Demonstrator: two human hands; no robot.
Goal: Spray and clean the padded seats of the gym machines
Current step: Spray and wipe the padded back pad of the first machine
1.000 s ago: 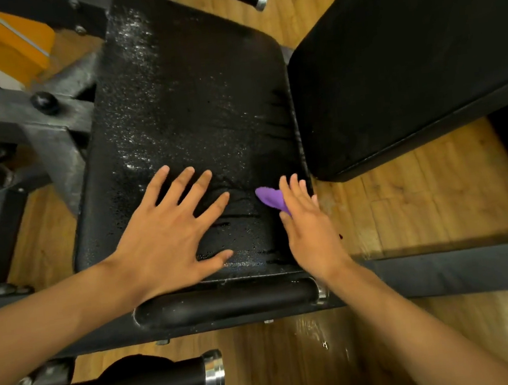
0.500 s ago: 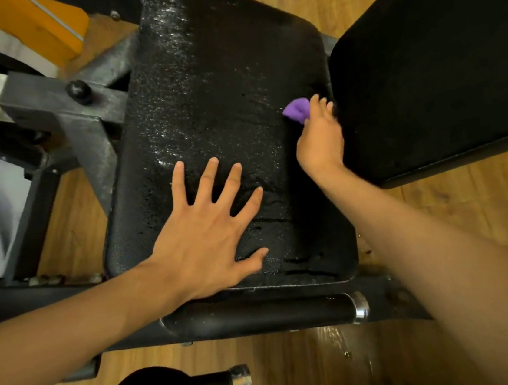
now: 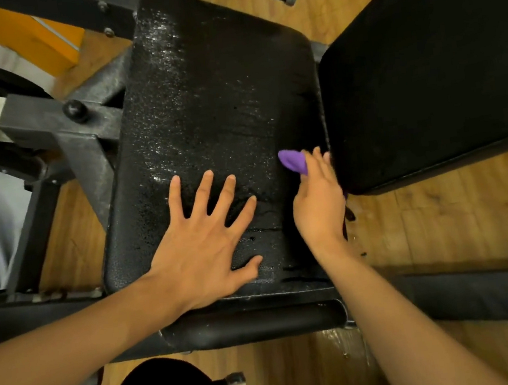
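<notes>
The right hand (image 3: 319, 204) has slid back down the right edge of the padded seat (image 3: 209, 86) toward its near edge, taking the purple cloth (image 3: 293, 161) with it; half a second ago it was further up that edge. The left hand (image 3: 202, 252) has stayed put on the seat.

The left hand lies flat on the near half of the seat, palm down, with all four fingers and the thumb spread wide and pointing toward the far edge. The right hand stands on its side at the seat's right edge, its fingers nearly straight and pressed together over the cloth. One end of the cloth pokes out to the left past the fingertips and lies on the seat surface. The thumb is out of sight, so I cannot tell whether it pinches the cloth from below.

The seat is black and textured. Fine wet droplets glisten over its left side and far end, and dark streaks mark the near right part.

A second black pad (image 3: 421, 62) stands just beside the seat's right edge, close to the right hand. A grey metal frame (image 3: 82, 139) with a round black knob (image 3: 74, 111) runs along the seat's left edge. A black roller pad (image 3: 252, 325) sits below the near edge. Under everything is a wooden floor (image 3: 440, 228).
</notes>
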